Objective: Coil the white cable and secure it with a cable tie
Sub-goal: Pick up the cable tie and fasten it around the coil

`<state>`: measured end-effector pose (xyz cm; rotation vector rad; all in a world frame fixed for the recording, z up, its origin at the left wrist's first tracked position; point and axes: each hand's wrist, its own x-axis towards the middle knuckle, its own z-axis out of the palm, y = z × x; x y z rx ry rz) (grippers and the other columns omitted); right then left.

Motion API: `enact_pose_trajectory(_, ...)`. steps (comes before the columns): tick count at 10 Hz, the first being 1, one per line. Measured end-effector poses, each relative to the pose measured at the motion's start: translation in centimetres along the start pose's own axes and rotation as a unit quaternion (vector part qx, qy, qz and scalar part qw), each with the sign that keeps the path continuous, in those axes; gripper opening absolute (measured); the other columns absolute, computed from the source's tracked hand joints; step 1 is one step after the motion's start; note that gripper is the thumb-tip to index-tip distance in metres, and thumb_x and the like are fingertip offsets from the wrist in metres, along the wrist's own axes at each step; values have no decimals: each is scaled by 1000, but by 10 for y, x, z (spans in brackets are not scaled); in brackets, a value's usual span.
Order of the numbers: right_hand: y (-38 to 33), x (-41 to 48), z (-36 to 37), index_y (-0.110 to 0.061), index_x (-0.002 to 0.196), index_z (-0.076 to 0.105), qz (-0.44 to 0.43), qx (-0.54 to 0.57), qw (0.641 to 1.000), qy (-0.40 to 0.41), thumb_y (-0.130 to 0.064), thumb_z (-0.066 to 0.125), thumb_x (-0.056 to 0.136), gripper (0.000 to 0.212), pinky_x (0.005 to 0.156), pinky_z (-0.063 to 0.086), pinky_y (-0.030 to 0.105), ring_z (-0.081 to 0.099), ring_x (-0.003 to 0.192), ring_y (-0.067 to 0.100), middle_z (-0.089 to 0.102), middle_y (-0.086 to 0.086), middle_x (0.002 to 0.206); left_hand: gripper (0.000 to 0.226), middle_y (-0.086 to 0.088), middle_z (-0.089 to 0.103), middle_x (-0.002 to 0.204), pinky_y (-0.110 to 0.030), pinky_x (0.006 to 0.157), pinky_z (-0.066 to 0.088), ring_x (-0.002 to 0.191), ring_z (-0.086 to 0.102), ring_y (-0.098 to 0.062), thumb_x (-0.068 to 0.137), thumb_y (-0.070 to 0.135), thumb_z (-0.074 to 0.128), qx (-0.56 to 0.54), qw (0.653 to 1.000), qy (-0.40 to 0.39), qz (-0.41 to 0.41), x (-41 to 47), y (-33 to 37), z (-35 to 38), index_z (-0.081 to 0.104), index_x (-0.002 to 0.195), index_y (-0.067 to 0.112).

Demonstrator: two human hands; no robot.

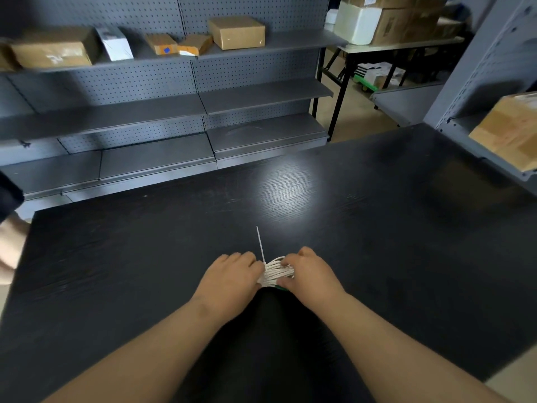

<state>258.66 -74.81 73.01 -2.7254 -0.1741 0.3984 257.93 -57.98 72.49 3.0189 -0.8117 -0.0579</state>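
The white cable (274, 274) lies gathered in a tight bundle of several strands on the black table (377, 228), between my two hands. My left hand (232, 276) grips the bundle's left end, fingers curled over it. My right hand (305, 271) closes on its right end. A thin white cable tie (260, 244) sticks up and away from the bundle at the left hand's fingertips; I cannot tell whether it wraps the bundle. A small green bit (281, 287) shows under the right thumb. Most of the coil is hidden by my fingers.
Grey pegboard shelving (203, 100) stands behind the table, with cardboard boxes (236, 32) on its top shelf. A second shelf unit with a box (507, 130) overhangs the table's right side. Another person's hand (10, 248) shows at the left edge.
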Motion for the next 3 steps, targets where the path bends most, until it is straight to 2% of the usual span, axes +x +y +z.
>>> enact_pose_trajectory(1, -10, -9, 9, -17, 124, 54, 3, 2, 999, 35, -34, 59, 88, 40, 89, 45, 31, 50, 108, 23, 45, 6, 120, 28, 2, 57, 110, -34, 85, 44, 102, 57, -21, 89, 34, 54, -14, 999, -16, -33, -7, -7, -4, 57, 113, 21)
enact_pose_trajectory(2, -17, -14, 13, -16, 124, 54, 0, 19, 999, 33, -30, 57, 90, 38, 91, 45, 30, 50, 108, 22, 45, 6, 121, 30, 3, 52, 120, -31, 91, 39, 110, 51, -19, 93, 36, 46, -1, 997, -14, -73, -12, -11, -6, 51, 119, 22)
enact_pose_trajectory(3, -17, -10, -13, -16, 123, 56, 17, 50, 998, 37, -30, 60, 88, 38, 95, 41, 28, 52, 113, 23, 50, 6, 123, 31, 4, 54, 118, -30, 89, 39, 109, 53, -18, 93, 40, 45, -21, 994, -8, -107, -14, -20, -17, 52, 119, 25)
